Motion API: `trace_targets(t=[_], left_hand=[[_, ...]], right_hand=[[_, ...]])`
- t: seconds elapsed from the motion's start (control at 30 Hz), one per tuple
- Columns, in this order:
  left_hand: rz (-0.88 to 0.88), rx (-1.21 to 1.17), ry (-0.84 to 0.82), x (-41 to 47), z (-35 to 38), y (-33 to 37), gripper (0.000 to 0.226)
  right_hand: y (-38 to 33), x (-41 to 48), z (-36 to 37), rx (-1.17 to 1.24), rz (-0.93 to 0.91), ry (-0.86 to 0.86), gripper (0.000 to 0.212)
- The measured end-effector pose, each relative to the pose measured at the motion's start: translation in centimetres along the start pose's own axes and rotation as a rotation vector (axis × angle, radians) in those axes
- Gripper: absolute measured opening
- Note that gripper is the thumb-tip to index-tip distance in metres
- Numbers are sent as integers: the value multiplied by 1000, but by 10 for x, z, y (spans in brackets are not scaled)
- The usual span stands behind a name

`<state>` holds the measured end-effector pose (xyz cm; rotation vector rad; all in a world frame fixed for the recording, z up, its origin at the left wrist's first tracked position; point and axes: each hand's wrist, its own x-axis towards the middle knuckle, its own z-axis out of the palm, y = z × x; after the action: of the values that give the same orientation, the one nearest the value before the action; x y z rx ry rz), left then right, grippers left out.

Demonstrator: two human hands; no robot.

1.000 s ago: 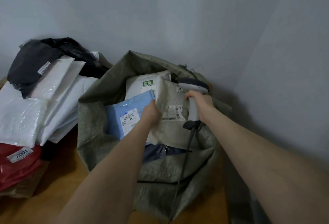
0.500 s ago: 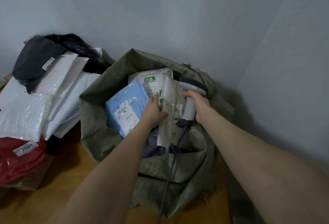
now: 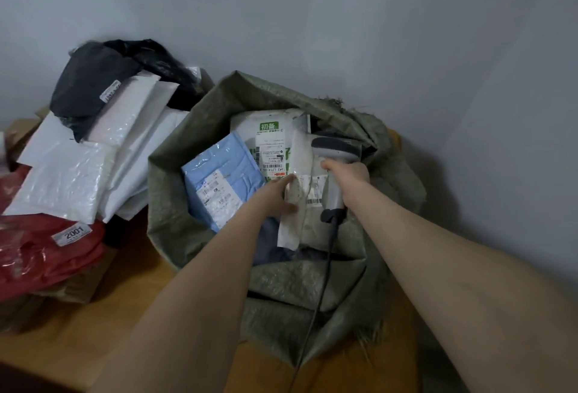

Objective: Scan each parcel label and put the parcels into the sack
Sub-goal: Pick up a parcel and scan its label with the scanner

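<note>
Left hand [image 3: 276, 194] is pinching the parcel [image 3: 301, 202], long axis upright, inside the sack [image 3: 312, 292]; right hand [image 3: 348, 173] is gripping the scanner [image 3: 336, 155] just right of it.

Sack [image 3: 194, 170] mouth — crammed with parcels [image 3: 225, 180]

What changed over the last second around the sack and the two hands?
The left hand tipped the whitish parcel from flat-on to more edge-on in the sack, baring more of the green-printed parcel behind. The right hand still grips the scanner. The blue parcel and side pile stayed put.
</note>
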<state>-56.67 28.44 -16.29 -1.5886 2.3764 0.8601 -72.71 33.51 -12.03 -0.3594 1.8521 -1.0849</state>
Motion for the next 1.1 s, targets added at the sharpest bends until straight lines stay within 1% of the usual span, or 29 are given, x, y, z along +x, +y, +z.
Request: trace_targets(t=[0.1, 0.23, 0.3, 0.37, 0.43, 0.5, 0.6, 0.7, 0.8, 0.9, 0.97, 1.1], left_hand=[[-10, -121, 130, -13, -10, -1, 70], [12, -267, 266, -38, -27, -8, 52], [9, -394, 326, -52, -36, -16, 46], [-21, -494, 365, -66, -44, -30, 42], [-79, -476, 383, -80, -52, -48, 40], [-178, -432, 431, -96, -59, -71, 36], [-328, -423, 535, -128, -71, -116, 28], [-397, -386, 560, -167, -85, -167, 24], [-488, -362, 581, -208, -97, -216, 25], [-542, -364, 581, -244, -103, -264, 24], [-550, -359, 604, -263, -108, -294, 23], [-545, -351, 610, -283, -121, -337, 21]], right_hand=[[-8, -12, 9, -219, -51, 84, 74], [-13, -39, 17, -548, -107, 194, 72], [-17, -57, 24, -662, -166, 233, 71], [-20, -76, 35, -699, -253, 228, 63], [-24, -91, 52, -596, -322, 150, 44], [-27, -111, 74, -384, -297, 9, 32], [-22, -138, 119, -131, -175, -189, 28], [-10, -166, 170, 46, -62, -362, 27], [6, -192, 220, 59, 33, -521, 25], [18, -223, 267, 57, 54, -642, 14], [22, -242, 295, 31, 41, -648, 13], [31, -261, 340, 12, 23, -604, 21]])
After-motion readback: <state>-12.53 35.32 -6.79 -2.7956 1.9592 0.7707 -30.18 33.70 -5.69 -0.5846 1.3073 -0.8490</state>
